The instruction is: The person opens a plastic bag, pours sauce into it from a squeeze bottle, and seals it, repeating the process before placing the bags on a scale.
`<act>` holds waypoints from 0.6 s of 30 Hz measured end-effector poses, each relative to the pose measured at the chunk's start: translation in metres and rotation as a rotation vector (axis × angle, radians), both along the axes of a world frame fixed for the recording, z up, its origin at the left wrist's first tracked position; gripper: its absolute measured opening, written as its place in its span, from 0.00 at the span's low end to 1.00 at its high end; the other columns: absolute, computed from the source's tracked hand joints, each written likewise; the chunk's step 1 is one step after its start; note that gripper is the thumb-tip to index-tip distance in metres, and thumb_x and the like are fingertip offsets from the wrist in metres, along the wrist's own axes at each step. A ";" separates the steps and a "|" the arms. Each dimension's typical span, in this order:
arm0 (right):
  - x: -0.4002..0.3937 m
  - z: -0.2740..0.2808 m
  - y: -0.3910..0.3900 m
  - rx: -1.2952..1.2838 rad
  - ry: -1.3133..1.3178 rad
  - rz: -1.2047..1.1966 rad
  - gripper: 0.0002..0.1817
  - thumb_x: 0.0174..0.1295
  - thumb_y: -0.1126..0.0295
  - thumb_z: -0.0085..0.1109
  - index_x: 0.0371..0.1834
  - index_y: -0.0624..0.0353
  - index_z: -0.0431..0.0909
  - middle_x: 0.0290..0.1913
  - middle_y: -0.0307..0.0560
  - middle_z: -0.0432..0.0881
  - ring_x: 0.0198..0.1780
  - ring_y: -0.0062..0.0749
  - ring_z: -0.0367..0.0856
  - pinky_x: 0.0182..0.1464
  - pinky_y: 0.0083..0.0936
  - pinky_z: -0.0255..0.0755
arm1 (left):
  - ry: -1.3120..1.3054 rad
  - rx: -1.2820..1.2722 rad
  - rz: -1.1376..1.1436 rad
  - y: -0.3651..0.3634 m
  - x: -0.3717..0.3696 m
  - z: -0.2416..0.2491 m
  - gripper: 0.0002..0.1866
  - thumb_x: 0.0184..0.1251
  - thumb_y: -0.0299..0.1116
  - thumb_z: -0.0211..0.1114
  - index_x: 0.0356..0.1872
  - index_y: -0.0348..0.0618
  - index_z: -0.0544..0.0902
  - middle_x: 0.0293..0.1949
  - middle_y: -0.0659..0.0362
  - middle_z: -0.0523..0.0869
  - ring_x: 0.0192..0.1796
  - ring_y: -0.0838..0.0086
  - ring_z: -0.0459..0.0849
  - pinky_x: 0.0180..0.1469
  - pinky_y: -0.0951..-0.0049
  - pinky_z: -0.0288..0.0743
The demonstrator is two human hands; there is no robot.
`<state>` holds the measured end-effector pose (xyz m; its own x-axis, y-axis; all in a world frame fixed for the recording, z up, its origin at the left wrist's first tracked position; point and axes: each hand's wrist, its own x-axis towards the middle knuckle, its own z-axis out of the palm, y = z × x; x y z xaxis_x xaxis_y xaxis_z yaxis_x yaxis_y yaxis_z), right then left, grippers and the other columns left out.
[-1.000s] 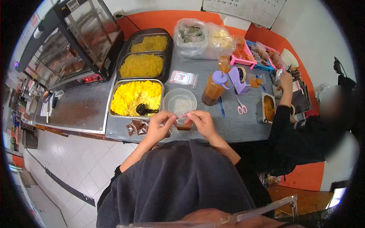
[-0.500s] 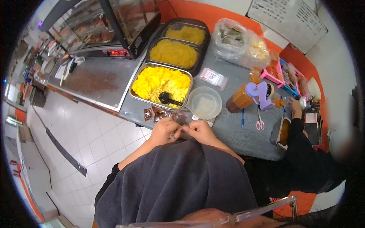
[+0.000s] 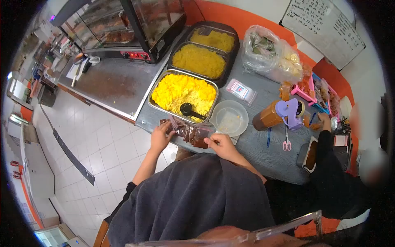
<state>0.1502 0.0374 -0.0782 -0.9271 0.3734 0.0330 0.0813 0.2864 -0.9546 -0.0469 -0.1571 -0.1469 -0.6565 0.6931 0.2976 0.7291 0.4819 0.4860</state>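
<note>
Several small clear sachets of dark brown sauce (image 3: 190, 133) lie in a row at the table's front edge, between my hands. At the left end of the row is my left hand (image 3: 160, 138), its fingers apart and resting near the sachets. My right hand (image 3: 224, 146) pinches the right edge of the end sachet (image 3: 201, 138) between thumb and fingers. Just behind them stands a metal tray (image 3: 153, 103) of crumbly yellow food (image 3: 183, 90), with a black scoop (image 3: 187, 109) in it. Beside that tray is a translucent round tub (image 3: 230, 117) with crumbs inside.
Behind are a black two-part tray (image 3: 233, 53) and a glass warming cabinet (image 3: 150, 24). To the right stand a brown sauce bottle (image 3: 265, 115) with a lilac pump, pink scissors (image 3: 286, 144), a blue pen (image 3: 269, 138) and a packet (image 3: 240, 91). A co-worker's hand (image 3: 325, 122) reaches among baskets at right.
My hands were together in front of me, fingers pinched. Now they have parted, left hand leftward and right hand rightward, with the sachet row showing between them. The view has shifted slightly.
</note>
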 end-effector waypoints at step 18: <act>0.065 0.045 0.022 0.528 0.332 -0.437 0.06 0.49 0.76 0.64 0.32 0.61 0.82 0.30 0.45 0.80 0.35 0.36 0.78 0.39 0.26 0.72 | -1.062 0.106 -0.808 0.119 0.106 0.107 0.28 0.52 0.17 0.53 0.58 0.36 0.65 0.52 0.53 0.72 0.53 0.70 0.73 0.53 0.72 0.70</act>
<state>0.2156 0.0589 -0.0330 -0.6090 0.5614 0.5603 0.0246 0.7194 -0.6941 0.0593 -0.0385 -0.0396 -0.0212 0.9996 -0.0212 0.0381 0.0220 0.9990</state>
